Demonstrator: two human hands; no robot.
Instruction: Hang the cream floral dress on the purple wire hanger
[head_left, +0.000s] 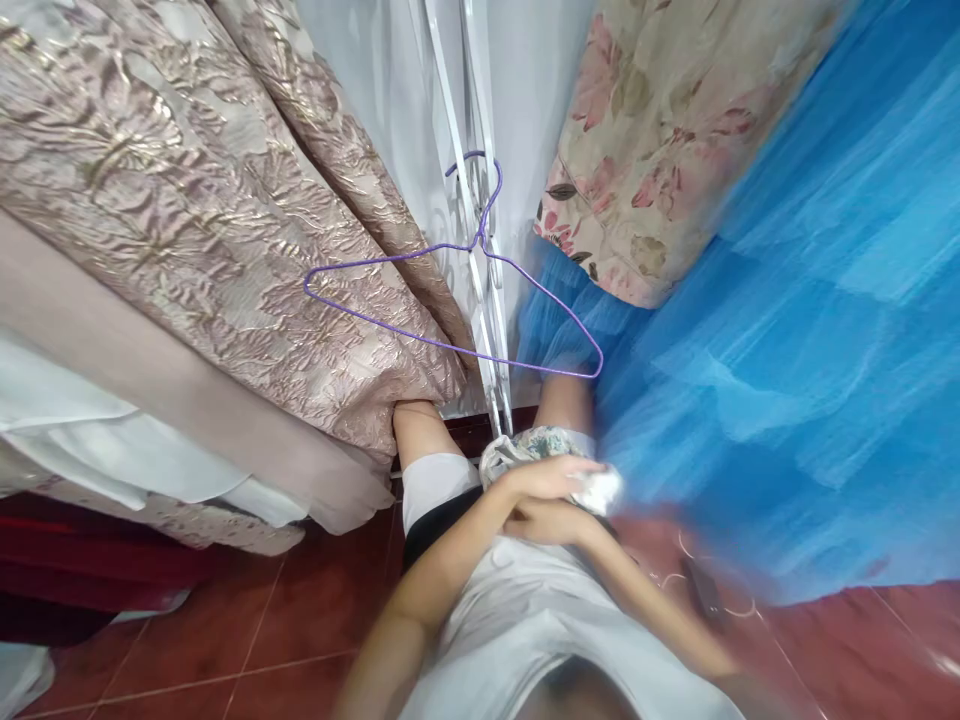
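Observation:
My left hand [551, 478] reaches across my lap, its blurred fingers closed at a small white bundle [602, 490], perhaps cloth. Just below it, my right hand [544, 522] is curled in with bent fingers; what it holds, if anything, is hidden. A pale cloth with a leafy print [506, 455] lies bunched over my lap, behind the hands. In front of my knees a thin purple hanger [480, 240] hangs by a white metal frame [480, 290], with no garment on it.
Gold-and-pink brocade [210, 220] hangs on the left, covering part of my leg. Blue tulle [780, 380] and a floral fabric [660, 150] hang on the right. Dark red garments [97, 560] are at lower left. A dark object with a cord [703, 588] lies on the red tiles [300, 620].

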